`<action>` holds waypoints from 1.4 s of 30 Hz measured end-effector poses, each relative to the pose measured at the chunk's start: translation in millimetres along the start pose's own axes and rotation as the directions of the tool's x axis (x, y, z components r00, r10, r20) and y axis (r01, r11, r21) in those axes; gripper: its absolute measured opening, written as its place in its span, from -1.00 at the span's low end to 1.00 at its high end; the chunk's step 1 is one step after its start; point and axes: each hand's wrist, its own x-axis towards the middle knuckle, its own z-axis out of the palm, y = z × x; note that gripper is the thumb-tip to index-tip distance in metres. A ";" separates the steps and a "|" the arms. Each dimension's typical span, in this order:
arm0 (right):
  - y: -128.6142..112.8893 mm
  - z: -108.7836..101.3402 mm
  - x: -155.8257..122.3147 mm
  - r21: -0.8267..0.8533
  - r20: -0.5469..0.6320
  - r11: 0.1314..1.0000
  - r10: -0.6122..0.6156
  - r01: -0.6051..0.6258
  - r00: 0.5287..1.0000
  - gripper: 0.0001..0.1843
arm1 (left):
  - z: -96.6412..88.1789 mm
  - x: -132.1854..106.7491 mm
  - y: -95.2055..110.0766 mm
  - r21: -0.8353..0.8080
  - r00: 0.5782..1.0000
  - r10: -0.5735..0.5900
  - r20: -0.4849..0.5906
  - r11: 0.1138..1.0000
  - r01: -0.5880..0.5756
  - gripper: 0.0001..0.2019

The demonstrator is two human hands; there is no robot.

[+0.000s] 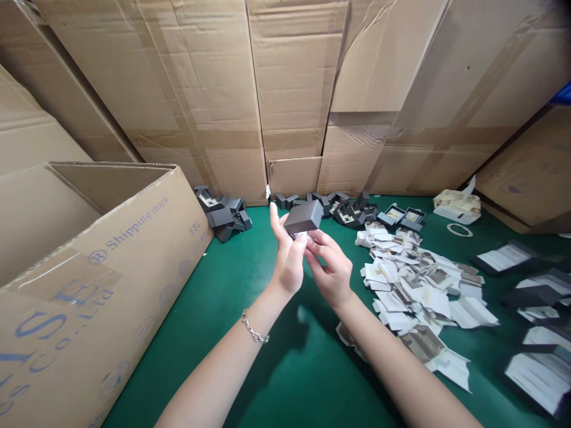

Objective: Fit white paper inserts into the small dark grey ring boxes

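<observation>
I hold a small dark grey box (304, 217) up over the green table (250, 285), in the middle of the view. My left hand (286, 261) grips it from the left, thumb and fingers closed on its lower edge; a bracelet is on that wrist. From below right, my right hand (329, 268) has its fingers pinched at the box's underside, where something small and white shows between the fingertips. A loose heap of white and brown paper cards (414, 285) lies just to the right of my hands.
A big open cardboard carton (89, 273) printed "Shipping mark" stands at the left. Flattened cardboard (294, 95) walls the back. Piles of dark grey boxes (223, 213) (343, 209) lie along the back. Dark trays with white inserts (535, 368) sit at the right. A tape ring (459, 229) lies far right.
</observation>
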 end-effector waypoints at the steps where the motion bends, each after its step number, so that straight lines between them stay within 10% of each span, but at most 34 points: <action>1: 2.8 -0.1 -1.7 -0.038 0.019 0.996 -0.086 0.086 0.996 -0.80 | -0.2 0.4 -0.3 -0.029 0.999 0.033 -0.004 0.999 -0.033 -0.25; 7: 7.2 -1.8 2.5 -0.272 0.037 0.890 -0.370 0.366 0.928 -0.61 | -0.9 3.6 -0.6 -0.282 0.998 0.008 0.057 0.959 0.008 -0.29; 17: -1.3 -8.1 11.1 -0.413 0.131 0.793 -0.435 0.448 0.891 -0.84 | -1.3 9.1 3.8 -0.359 0.974 -0.218 0.067 0.905 0.228 -0.22; 23: 1.4 -13.6 22.6 -0.139 0.126 0.990 0.032 -0.014 0.991 -0.78 | -10.0 19.0 -0.3 -0.363 0.958 -0.285 0.037 0.889 0.278 -0.25; 27: 10.6 -29.3 35.8 0.047 0.145 0.941 0.325 -0.335 0.934 -0.44 | -14.5 18.5 8.3 -0.233 0.910 -0.383 0.162 0.881 0.412 -0.28; 31: 11.3 -44.1 46.7 0.077 0.306 0.932 0.317 -0.355 0.898 -0.57 | -13.5 14.9 10.0 -0.100 0.817 -0.483 0.314 0.839 0.535 -0.32; 42: 1.4 -34.2 42.5 -0.088 0.079 0.841 0.539 -0.533 0.838 -0.83 | -0.2 7.5 -17.2 -0.138 0.819 -0.497 0.287 0.824 0.549 -0.65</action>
